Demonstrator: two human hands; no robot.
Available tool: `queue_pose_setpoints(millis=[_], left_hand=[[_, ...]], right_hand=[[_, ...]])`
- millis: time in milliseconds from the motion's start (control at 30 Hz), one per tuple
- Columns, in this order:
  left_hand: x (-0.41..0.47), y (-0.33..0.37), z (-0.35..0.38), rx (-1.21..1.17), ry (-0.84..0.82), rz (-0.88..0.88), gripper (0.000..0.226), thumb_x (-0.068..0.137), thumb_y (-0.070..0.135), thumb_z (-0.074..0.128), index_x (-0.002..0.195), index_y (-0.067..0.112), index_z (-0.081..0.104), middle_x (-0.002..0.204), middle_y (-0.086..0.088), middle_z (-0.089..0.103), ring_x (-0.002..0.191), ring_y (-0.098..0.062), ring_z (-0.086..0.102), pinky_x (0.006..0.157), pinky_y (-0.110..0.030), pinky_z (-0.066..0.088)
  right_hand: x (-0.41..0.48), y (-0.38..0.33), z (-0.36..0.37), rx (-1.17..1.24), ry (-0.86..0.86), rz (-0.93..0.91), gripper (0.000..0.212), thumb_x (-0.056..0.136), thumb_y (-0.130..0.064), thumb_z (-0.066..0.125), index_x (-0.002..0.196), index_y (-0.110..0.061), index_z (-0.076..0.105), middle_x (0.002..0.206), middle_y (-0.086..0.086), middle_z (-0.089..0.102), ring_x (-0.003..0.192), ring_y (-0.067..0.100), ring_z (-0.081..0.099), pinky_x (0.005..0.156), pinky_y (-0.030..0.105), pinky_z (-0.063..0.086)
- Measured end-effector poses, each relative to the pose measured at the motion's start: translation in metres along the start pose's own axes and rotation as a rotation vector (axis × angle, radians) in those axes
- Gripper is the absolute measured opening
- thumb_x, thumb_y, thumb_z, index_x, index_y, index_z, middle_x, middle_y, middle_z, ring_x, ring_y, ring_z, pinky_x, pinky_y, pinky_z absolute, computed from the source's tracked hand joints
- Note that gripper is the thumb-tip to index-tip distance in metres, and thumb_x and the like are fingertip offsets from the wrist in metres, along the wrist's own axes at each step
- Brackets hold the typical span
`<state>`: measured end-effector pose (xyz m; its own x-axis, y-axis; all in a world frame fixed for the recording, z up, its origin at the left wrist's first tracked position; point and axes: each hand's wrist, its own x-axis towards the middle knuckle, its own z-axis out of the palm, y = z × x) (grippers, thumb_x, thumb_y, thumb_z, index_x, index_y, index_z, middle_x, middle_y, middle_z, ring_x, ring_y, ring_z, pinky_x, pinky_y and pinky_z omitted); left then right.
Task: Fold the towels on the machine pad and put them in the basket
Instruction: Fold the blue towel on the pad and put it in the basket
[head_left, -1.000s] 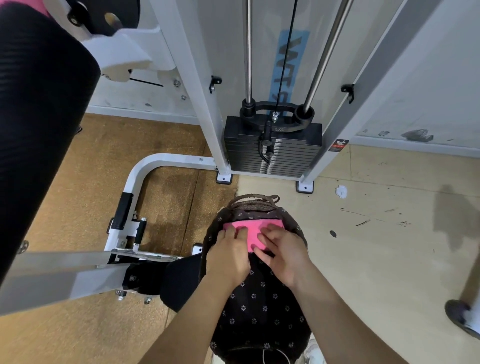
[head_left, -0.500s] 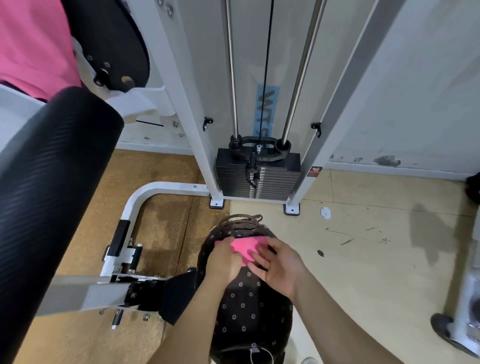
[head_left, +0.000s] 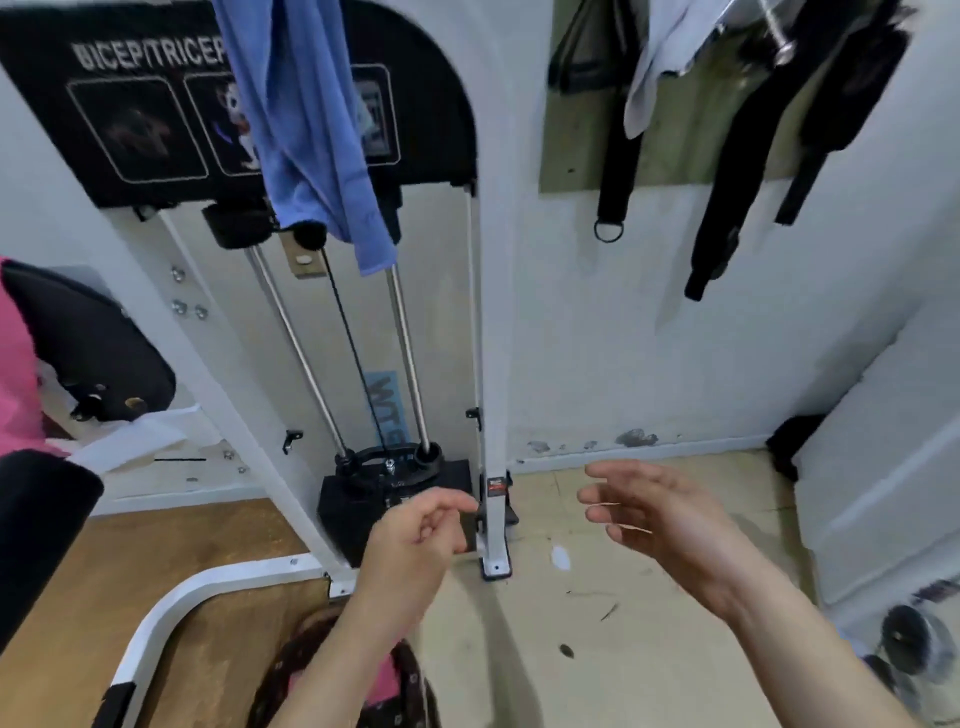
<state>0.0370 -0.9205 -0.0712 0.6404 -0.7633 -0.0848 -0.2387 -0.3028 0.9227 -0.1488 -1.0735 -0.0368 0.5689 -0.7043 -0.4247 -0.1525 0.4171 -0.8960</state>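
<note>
- At the bottom edge sits the basket (head_left: 281, 670), with a braided rim and a dark flowered lining.
- A pink towel (head_left: 385, 682) lies inside it. The left forearm crosses over most of it, so its long axis cannot be told.
- The left hand (head_left: 415, 540) hangs in the air above and beyond the basket, fingers loosely curled toward the palm, holding nothing.
- The right hand (head_left: 670, 519) is raised well to the side of it, palm turned inward, fingers relaxed and slightly spread, also empty.
- At the left edge a black machine pad (head_left: 36, 535) juts into view. Above it shows a strip of pink cloth (head_left: 13, 374), too cut off to tell how it lies.
- Beyond the hands stands the black weight stack (head_left: 363, 506) between the white uprights of the machine.
- A blue cloth (head_left: 306, 135) hangs from the top of the machine, its long axis vertical and its lower end pointing down toward the stack.
- Black straps (head_left: 618, 145) hang on the far wall.
</note>
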Motion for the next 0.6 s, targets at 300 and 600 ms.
queue_pose_setpoints(millis=[300,600], left_hand=[[0.026,0.17,0.175,0.151,-0.199,0.386,0.031,0.089,0.01,0.06,0.083,0.039,0.071,0.083,0.013,0.069,0.074,-0.005,0.06,0.064,-0.016,0.047],[0.045,0.283,0.336,0.295,-0.497,0.758,0.03,0.092,0.011,0.055,0.109,0.032,0.069,0.095,0.023,0.061,0.071,0.013,0.055,0.07,-0.004,0.039]], right_hand=[[-0.044,-0.095,-0.184,-0.526,0.321,-0.413,0.018,0.091,-0.012,0.059,0.089,-0.028,0.067,0.089,-0.003,0.07,0.072,0.01,0.066,0.066,0.023,0.049],[-0.087,-0.134,-0.315,-1.203,0.846,-0.556,0.041,0.091,-0.024,0.053,0.132,-0.027,0.052,0.132,-0.009,0.051,0.124,0.016,0.044,0.097,0.028,0.038]])
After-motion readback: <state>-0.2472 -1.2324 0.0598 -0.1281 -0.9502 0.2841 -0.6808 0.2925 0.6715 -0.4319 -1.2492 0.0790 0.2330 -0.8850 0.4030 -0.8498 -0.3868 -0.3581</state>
